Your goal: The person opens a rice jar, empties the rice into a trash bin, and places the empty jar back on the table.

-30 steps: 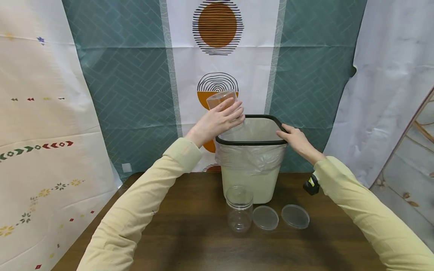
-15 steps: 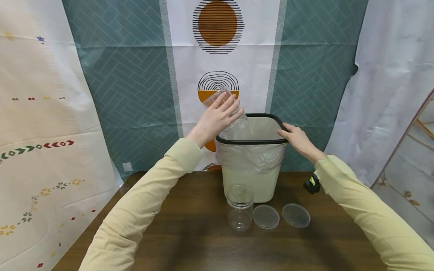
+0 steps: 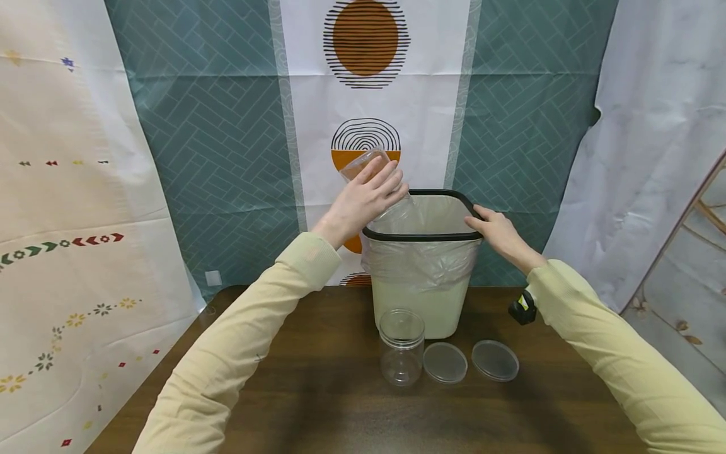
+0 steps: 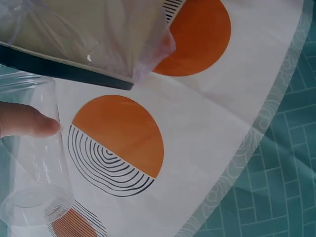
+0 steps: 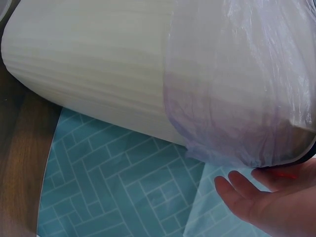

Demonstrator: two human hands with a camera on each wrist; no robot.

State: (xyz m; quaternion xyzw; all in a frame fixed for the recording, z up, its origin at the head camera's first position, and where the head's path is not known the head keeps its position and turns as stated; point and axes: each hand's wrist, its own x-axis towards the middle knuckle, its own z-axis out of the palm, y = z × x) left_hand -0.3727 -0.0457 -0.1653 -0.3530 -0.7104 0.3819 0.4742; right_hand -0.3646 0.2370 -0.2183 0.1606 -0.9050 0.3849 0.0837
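Observation:
In the head view my left hand point(image 3: 362, 203) holds a clear plastic jar point(image 3: 357, 166) tilted, its base raised up and left, over the left side of a trash can point(image 3: 420, 309). The thumb point(image 4: 29, 121) lies along the jar's side in the left wrist view; the jar's far end is partly hidden by the hand in the head view. My right hand point(image 3: 498, 232) grips the can's black rim point(image 3: 422, 238) at the right, a thumb or finger reaching over it. Several fingertips point(image 5: 242, 185) hang just outside the rim in the right wrist view.
A second clear jar point(image 3: 401, 353) stands upright before the can. Two round clear lids point(image 3: 445, 364) lie on the brown wooden table point(image 3: 317, 403) to its right. A thin plastic liner point(image 3: 420, 265) folds over the rim. Patterned cloth point(image 3: 227, 157) hangs behind.
The jar in my left hand has tipped further, its base swinging left and its other end pointing more into the trash can. My right hand stays on the rim.

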